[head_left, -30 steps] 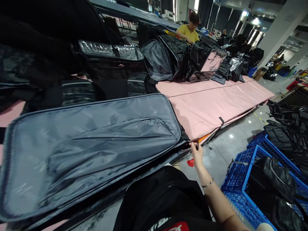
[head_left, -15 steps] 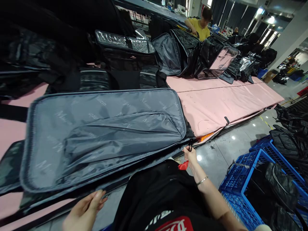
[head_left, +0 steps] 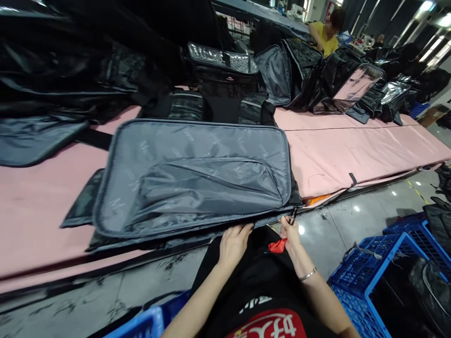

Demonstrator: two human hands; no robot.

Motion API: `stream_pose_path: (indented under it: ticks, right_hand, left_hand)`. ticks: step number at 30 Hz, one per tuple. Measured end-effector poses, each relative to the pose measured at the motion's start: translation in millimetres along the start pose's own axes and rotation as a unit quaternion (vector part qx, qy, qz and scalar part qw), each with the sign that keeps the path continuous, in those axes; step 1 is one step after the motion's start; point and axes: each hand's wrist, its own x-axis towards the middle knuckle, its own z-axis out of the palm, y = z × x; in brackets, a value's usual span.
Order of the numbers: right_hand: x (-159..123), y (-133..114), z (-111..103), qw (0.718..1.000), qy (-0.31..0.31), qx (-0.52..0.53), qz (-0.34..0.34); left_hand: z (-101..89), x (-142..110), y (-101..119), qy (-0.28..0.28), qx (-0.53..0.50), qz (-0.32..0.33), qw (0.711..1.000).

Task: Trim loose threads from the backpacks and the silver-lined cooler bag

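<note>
Grey, faintly lettered fabric lines the open black rectangular bag (head_left: 197,141) lying along the near edge of the long pink padded table (head_left: 327,155). Its shadowed lower side is hard to make out. The left hand (head_left: 235,241) rests at that side, fingers together and slightly bent; their tips merge with the dark edge, so I cannot tell whether they pinch it. The right hand (head_left: 291,232), near the bag's lower right corner, is closed around a slim black tool (head_left: 292,216), partly covered by the fingers; a crumpled red soft piece (head_left: 277,246) hangs beside it, its attachment unclear. The blue plastic crate (head_left: 373,272) is cut off at the picture's edge. Pink surface stretches right and left of the bag, and grey tiled floor (head_left: 331,234) separates table and crate.
</note>
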Motion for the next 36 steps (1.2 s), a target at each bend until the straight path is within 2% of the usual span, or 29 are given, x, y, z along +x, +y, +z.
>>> stream_pose_path:
  ticks: [3,6,9,12,15,17,19,22,25,28,31,36]
  right_hand:
    - [-3.1,0.8,-3.8,1.0,0.0,0.001,-0.003]
    - [-4.8,1.5,-5.5,1.0,0.0,-0.003,-0.011]
    - [-6.4,4.1,-6.5,1.0,-0.001,-0.009,-0.024]
    - [-8.8,8.0,-9.2,0.999,-0.001,-0.021,-0.04]
    - [-12.5,10.7,-14.1,0.998,0.004,-0.036,-0.059]
    - [-16.3,10.5,-18.0,0.996,0.01,-0.043,-0.073]
    - [-21.5,7.4,-21.9,0.995,0.017,-0.047,-0.089]
    - [-30.8,-4.8,-26.5,0.991,0.028,-0.048,-0.119]
    - [-37.4,-26.4,-25.2,0.985,0.028,-0.049,-0.164]
    - [-36.3,-53.8,-14.5,0.973,0.007,-0.058,-0.225]
    - [-27.4,-80.1,2.3,0.964,-0.036,-0.085,-0.251]
    - [-13.6,-105.0,20.9,0.969,-0.088,-0.139,-0.186]
  left_hand:
    - [0.3,1.7,1.7,0.01,-0.006,0.01,1.0]
    - [-18.2,-11.2,2.4,0.035,-0.025,-0.021,0.999]
    - [-48.9,-33.3,-4.6,0.08,-0.055,-0.096,0.991]
    - [-88.4,-48.0,-23.2,0.172,-0.08,-0.181,0.965]
    - [-124.8,-44.3,-47.0,0.254,-0.101,-0.243,0.931]
    - [-140.1,-34.8,-60.6,0.266,-0.125,-0.272,0.916]
    - [-146.9,-25.2,-69.8,0.258,-0.155,-0.292,0.908]
    - [-147.2,-18.6,-75.4,0.245,-0.199,-0.304,0.899]
    - [-144.5,-21.3,-74.3,0.226,-0.238,-0.305,0.894]
    - [-143.3,-26.8,-69.1,0.214,-0.262,-0.304,0.89]
    - [-146.1,-32.5,-57.2,0.217,-0.277,-0.296,0.888]
    - [-166.0,-43.6,-16.6,0.25,-0.297,-0.237,0.891]
